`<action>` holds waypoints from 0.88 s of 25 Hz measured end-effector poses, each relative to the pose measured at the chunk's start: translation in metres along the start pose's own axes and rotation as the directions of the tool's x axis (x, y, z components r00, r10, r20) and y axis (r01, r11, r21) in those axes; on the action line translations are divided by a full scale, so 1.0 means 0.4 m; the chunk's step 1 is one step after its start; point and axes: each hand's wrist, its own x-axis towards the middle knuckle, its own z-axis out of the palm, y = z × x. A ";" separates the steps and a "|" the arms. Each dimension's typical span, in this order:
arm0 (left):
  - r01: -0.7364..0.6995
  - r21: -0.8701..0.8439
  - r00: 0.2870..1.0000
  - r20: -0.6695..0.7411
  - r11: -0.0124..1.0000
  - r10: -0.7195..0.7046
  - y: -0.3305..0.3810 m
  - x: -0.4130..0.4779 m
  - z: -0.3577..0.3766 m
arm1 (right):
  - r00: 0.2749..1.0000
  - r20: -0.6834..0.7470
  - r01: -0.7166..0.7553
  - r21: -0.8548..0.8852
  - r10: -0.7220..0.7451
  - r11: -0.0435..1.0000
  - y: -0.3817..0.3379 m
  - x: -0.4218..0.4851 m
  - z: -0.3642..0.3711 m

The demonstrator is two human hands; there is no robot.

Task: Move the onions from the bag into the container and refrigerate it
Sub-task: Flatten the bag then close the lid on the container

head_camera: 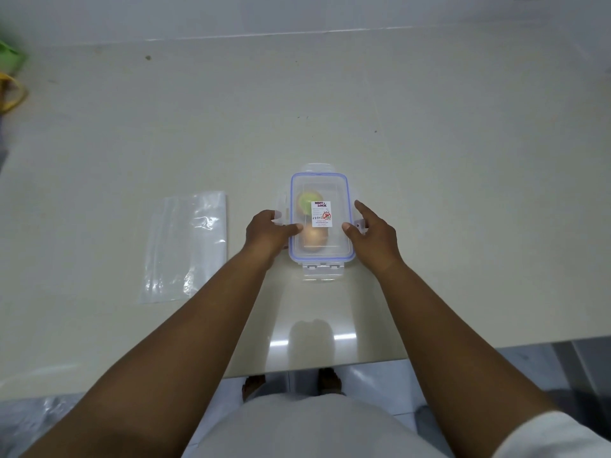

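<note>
Now both hands press the lid onto the container (320, 256).
Left hand (269, 231) and right hand (372, 234) rest spread, grasping nothing; rigid, light box, best gripped by its long sides.

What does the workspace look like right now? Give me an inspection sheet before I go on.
Surface: pale counter, glossy, a few small dark specks.
Job's things: clear container with its blue-rimmed lid on; two onions inside, one greenish, one brownish. The near and far end latches stick out flat, not snapped down. Plastic bag lies flat and empty to the left.
Clutter: blurred green and yellow items at the far left edge; cannot tell what they are.
Grippers: left hand and right hand at the container's long sides, thumbs on the lid.
Cables: nothing seen.
Surroundings: pale wall behind; tiled floor below. No refrigerator in view.
</note>
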 end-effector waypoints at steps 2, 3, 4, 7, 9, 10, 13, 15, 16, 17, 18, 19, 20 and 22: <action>-0.005 0.007 1.000 -0.003 1.000 0.005 0.002 -0.002 0.003 | 1.000 -0.016 -0.017 0.008 0.017 1.000 -0.007 0.005 -0.006; -0.006 0.007 1.000 -0.002 1.000 0.006 0.002 -0.003 0.002 | 1.000 -0.016 -0.021 0.010 0.022 1.000 -0.008 0.006 -0.008; -0.005 0.000 1.000 0.004 1.000 0.005 0.001 -0.003 0.001 | 1.000 -0.015 -0.025 0.012 0.025 1.000 -0.008 0.006 -0.009; 0.012 -0.012 0.999 0.040 1.000 -0.011 -0.002 -0.004 -0.003 | 0.999 -0.017 -0.035 0.016 0.035 0.999 -0.003 0.000 -0.008; 0.025 -0.009 0.998 0.057 1.000 -0.024 -0.004 -0.005 -0.005 | 0.999 -0.026 -0.038 0.017 0.039 0.999 0.000 -0.003 -0.009; 0.024 -0.009 0.998 0.063 1.000 -0.024 -0.006 -0.007 -0.004 | 0.999 -0.028 -0.037 0.017 0.038 0.999 0.000 -0.004 -0.010; 0.015 -0.010 0.999 0.049 1.000 -0.014 -0.006 -0.007 0.003 | 1.000 -0.017 -0.024 0.000 0.024 1.000 -0.002 0.000 -0.015; 0.012 -0.012 1.000 0.021 1.000 -0.012 -0.002 -0.003 0.007 | 1.000 -0.001 -0.021 -0.021 0.021 1.000 -0.009 0.006 -0.016; 0.008 -0.001 1.000 0.008 1.000 -0.008 0.000 -0.001 0.007 | 1.000 0.007 -0.024 -0.034 0.024 0.999 -0.012 0.010 -0.015; 0.006 0.013 1.000 0.001 1.000 -0.006 0.000 0.001 0.007 | 0.999 0.014 -0.029 -0.051 0.029 0.998 -0.013 0.012 -0.013; 0.010 0.023 1.000 0.001 1.000 -0.010 0.000 0.004 0.007 | 0.999 0.019 -0.036 -0.068 0.037 0.997 -0.014 0.014 -0.012; 0.016 0.031 1.000 0.003 0.999 -0.017 0.000 0.005 0.007 | 0.999 0.022 -0.045 -0.076 0.047 0.996 -0.014 0.013 -0.010; 0.012 0.056 1.000 0.001 0.998 -0.012 0.001 0.004 0.008 | 0.998 0.026 -0.055 -0.079 0.057 0.995 -0.014 0.013 -0.008; -0.056 0.231 0.996 -0.054 0.971 0.071 0.006 0.002 0.010 | 0.997 0.028 -0.068 -0.098 0.071 0.993 -0.018 0.011 -0.004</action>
